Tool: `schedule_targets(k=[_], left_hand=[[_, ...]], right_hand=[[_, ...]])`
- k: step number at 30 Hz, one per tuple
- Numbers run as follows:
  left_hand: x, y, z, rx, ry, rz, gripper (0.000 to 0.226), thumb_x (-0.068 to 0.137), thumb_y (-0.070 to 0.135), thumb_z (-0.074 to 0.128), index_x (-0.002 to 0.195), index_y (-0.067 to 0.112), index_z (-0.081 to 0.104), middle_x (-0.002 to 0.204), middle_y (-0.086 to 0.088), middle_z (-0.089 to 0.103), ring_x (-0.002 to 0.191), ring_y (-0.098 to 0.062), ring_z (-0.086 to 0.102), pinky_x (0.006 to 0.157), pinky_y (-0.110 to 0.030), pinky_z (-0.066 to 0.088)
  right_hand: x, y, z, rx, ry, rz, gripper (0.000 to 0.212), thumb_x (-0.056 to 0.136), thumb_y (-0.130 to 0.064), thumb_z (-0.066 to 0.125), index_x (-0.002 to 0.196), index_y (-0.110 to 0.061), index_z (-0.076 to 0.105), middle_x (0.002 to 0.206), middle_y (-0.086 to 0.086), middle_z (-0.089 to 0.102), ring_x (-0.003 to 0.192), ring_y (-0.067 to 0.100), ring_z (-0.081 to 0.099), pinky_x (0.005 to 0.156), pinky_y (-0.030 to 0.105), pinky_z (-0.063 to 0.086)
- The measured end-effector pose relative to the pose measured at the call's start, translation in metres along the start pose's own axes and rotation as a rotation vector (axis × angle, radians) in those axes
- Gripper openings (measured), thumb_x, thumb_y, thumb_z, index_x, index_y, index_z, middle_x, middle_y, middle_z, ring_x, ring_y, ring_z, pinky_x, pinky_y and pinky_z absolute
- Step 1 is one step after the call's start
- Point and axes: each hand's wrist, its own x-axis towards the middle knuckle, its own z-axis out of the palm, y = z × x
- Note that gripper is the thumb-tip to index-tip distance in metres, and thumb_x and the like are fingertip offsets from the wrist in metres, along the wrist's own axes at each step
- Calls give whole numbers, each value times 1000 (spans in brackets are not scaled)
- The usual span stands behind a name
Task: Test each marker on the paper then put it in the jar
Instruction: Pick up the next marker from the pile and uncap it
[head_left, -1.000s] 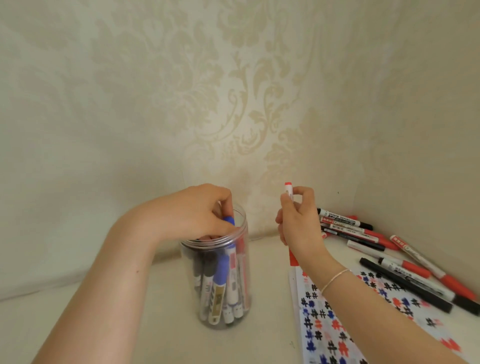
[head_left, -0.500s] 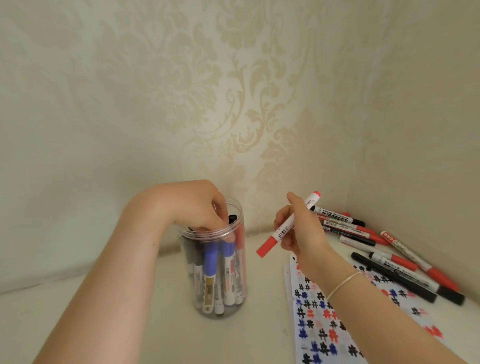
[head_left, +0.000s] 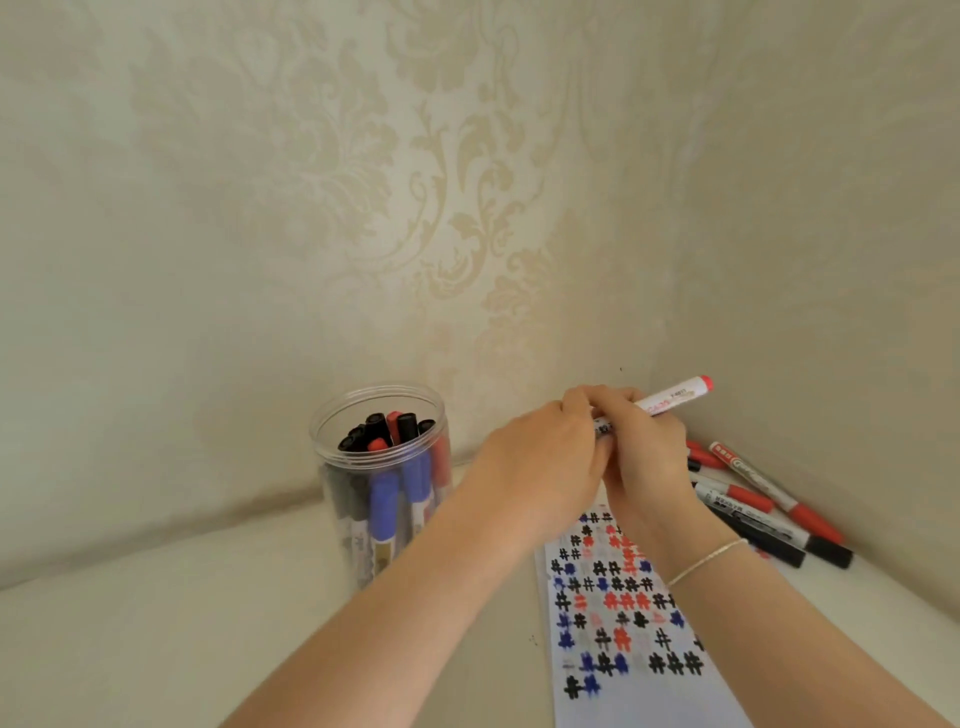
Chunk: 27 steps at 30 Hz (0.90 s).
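Nearest, at five o'clock, a white sheet of paper (head_left: 631, 644) covered in black, red and blue hash marks lies on the pale desk (head_left: 156, 623). Above its far edge the two hands meet: the right hand (head_left: 649, 457) has its fingers curled round a white marker with a red end (head_left: 675, 397), which points toward two o'clock, while the left hand (head_left: 540, 467) pinches the marker's hidden near end. At nine o'clock from the hands stands a clear plastic jar (head_left: 382, 483) holding upright markers. Loose red and black markers (head_left: 763, 509) lie at three o'clock, against the wall.
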Motion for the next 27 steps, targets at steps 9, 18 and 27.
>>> schedule_targets(k=[9,18,27], left_hand=[[7,-4,41,-487,-213,16,25,103,37,30,94,20,47,85,1,59,73,-12,57,69,-33,49],[-17,4,77,-990,-118,-21,32,102,26,42,71,21,52,41,12,44,36,-1,39,43,-15,29],[-23,-18,86,-688,-80,-25,44,82,71,32,80,29,44,47,11,39,41,-2,35,52,-25,29]], right_hand=[[-3,13,-32,-197,168,87,20,82,-3,62,68,-8,49,55,7,42,43,15,36,41,23,29],[-15,17,-49,-289,170,24,36,79,1,62,56,-14,38,50,2,33,46,15,31,42,25,28],[-39,11,-64,-144,348,-63,31,90,-28,64,68,-9,51,48,3,50,34,12,44,38,22,40]])
